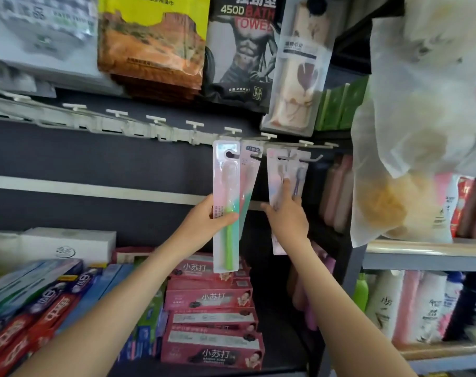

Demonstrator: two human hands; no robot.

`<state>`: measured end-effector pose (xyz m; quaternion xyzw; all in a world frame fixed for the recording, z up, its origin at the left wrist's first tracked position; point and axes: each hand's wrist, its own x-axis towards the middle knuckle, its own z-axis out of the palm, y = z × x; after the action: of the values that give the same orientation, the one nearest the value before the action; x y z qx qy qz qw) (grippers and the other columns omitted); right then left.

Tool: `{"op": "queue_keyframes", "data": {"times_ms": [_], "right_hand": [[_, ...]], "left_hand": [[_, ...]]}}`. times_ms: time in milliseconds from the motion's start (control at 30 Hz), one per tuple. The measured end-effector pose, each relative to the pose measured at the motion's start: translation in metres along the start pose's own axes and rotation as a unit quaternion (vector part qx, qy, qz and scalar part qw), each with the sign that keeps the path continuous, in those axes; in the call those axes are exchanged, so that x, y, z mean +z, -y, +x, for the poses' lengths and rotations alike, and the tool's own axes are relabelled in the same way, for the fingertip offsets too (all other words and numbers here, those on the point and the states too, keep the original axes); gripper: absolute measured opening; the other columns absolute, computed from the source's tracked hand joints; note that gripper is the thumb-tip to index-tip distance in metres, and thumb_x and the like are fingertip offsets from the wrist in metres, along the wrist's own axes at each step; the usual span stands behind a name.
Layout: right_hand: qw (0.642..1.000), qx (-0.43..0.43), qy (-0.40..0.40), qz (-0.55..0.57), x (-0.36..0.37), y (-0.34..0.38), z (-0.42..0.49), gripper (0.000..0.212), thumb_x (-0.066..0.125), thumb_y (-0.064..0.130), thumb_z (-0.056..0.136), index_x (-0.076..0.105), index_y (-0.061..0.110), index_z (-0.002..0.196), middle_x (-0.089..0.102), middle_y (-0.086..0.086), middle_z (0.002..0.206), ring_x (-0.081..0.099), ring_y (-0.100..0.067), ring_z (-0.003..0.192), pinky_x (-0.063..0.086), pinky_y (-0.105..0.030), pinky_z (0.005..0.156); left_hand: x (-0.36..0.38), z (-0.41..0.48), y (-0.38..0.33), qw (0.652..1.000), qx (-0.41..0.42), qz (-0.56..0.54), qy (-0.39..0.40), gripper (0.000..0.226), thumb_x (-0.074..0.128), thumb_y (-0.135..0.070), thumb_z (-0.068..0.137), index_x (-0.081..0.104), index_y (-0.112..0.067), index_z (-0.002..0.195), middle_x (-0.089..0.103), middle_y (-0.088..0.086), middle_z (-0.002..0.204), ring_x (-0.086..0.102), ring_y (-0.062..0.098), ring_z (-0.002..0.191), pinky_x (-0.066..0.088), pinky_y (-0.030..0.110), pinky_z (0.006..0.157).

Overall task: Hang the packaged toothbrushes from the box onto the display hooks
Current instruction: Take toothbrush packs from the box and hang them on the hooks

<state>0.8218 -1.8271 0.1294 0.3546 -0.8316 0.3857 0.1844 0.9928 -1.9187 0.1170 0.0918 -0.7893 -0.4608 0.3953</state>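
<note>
Gripping green pack (pixel 226 186), left hand (pixel 204 221); right hand (pixel 288 219) flat on hung pack (pixel 275 170); dark wall (pixel 95 156).

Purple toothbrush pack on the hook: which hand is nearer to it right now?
Right. The right hand touches the pink pack just left of the purple toothbrush pack. The left hand is farther left, holding the green toothbrush pack.
</note>
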Motion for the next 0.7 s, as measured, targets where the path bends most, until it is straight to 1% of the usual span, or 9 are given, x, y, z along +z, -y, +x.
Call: {"op": "queue_keyframes", "data": {"times_ms": [167,233,267,333,400,467,533,600,700], "right_hand": [[0.999,0.024,0.026,0.039,0.008,0.004,0.002,0.080,0.053,0.044,0.094,0.002,0.024,0.153,0.026,-0.016,0.150,0.035,-0.035,0.134,0.042,-0.049,0.100],[0.998,0.015,-0.011,0.067,0.006,0.008,-0.008,0.072,0.049,0.040,0.097,0.010,0.018,0.154,0.027,-0.016,0.151,0.032,-0.034,0.135,0.037,-0.047,0.105],[0.994,0.001,-0.038,0.106,0.004,0.011,-0.016,0.066,0.046,0.038,0.098,0.017,0.015,0.152,0.032,-0.016,0.148,0.036,-0.032,0.133,0.038,-0.044,0.105],[0.973,-0.029,-0.069,0.218,0.000,0.022,-0.038,0.053,0.045,0.037,0.099,0.032,0.015,0.146,0.050,-0.013,0.135,0.051,-0.023,0.118,0.044,-0.036,0.096],[0.952,-0.059,-0.056,0.295,-0.002,0.037,-0.061,0.048,0.048,0.037,0.098,0.037,0.020,0.141,0.058,-0.007,0.123,0.057,-0.015,0.106,0.046,-0.028,0.089],[0.955,-0.082,-0.036,0.284,-0.002,0.048,-0.072,0.054,0.053,0.039,0.095,0.035,0.022,0.142,0.054,-0.004,0.129,0.053,-0.014,0.114,0.044,-0.029,0.094],[0.967,-0.082,-0.034,0.240,-0.003,0.053,-0.072,0.062,0.059,0.039,0.091,0.033,0.017,0.143,0.051,-0.004,0.132,0.049,-0.017,0.120,0.041,-0.027,0.095],[0.969,-0.065,-0.034,0.236,-0.005,0.055,-0.066,0.063,0.064,0.038,0.089,0.036,0.015,0.141,0.054,-0.006,0.126,0.052,-0.020,0.115,0.041,-0.026,0.091],[0.970,-0.060,-0.026,0.235,-0.008,0.057,-0.057,0.059,0.065,0.036,0.088,0.040,0.017,0.138,0.058,-0.007,0.119,0.056,-0.022,0.109,0.047,-0.034,0.092]], "left_hand": [[0.004,-0.002,0.008,1.000,-0.012,0.001,0.016,0.041,0.065,-0.025,0.090,0.054,-0.025,0.129,0.065,-0.013,0.116,0.060,-0.001,0.106,0.048,0.025,0.094],[0.005,-0.004,0.009,1.000,-0.012,0.017,0.021,0.042,0.065,-0.025,0.090,0.053,-0.024,0.130,0.065,-0.014,0.116,0.060,-0.002,0.106,0.048,0.023,0.092],[0.007,-0.005,0.010,0.999,-0.010,0.030,0.018,0.042,0.066,-0.025,0.090,0.053,-0.023,0.130,0.065,-0.013,0.115,0.060,-0.001,0.105,0.048,0.023,0.091],[0.012,-0.007,0.008,0.998,-0.006,0.061,0.003,0.042,0.067,-0.026,0.088,0.054,-0.020,0.128,0.065,-0.011,0.112,0.061,0.003,0.103,0.050,0.025,0.088],[0.019,-0.007,0.003,0.996,-0.003,0.084,0.006,0.039,0.067,-0.027,0.088,0.053,-0.023,0.124,0.065,-0.013,0.106,0.062,0.001,0.098,0.050,0.018,0.081],[0.026,-0.007,-0.005,0.992,0.004,0.123,0.022,0.029,0.059,-0.022,0.092,0.053,-0.024,0.120,0.063,-0.014,0.093,0.059,-0.004,0.082,0.045,0.007,0.065],[0.027,-0.006,-0.012,0.983,0.018,0.182,0.032,0.021,0.050,-0.015,0.095,0.052,-0.014,0.116,0.058,-0.007,0.078,0.058,0.002,0.073,0.038,0.007,0.050],[0.025,-0.006,-0.018,0.980,0.028,0.194,0.040,0.023,0.049,-0.013,0.097,0.049,-0.006,0.119,0.048,-0.010,0.070,0.054,-0.001,0.083,0.037,0.007,0.049],[0.019,-0.006,-0.023,0.983,0.014,0.163,0.084,0.037,0.057,-0.019,0.095,0.044,-0.011,0.129,0.049,-0.015,0.079,0.055,-0.001,0.084,0.040,0.007,0.059]]}}
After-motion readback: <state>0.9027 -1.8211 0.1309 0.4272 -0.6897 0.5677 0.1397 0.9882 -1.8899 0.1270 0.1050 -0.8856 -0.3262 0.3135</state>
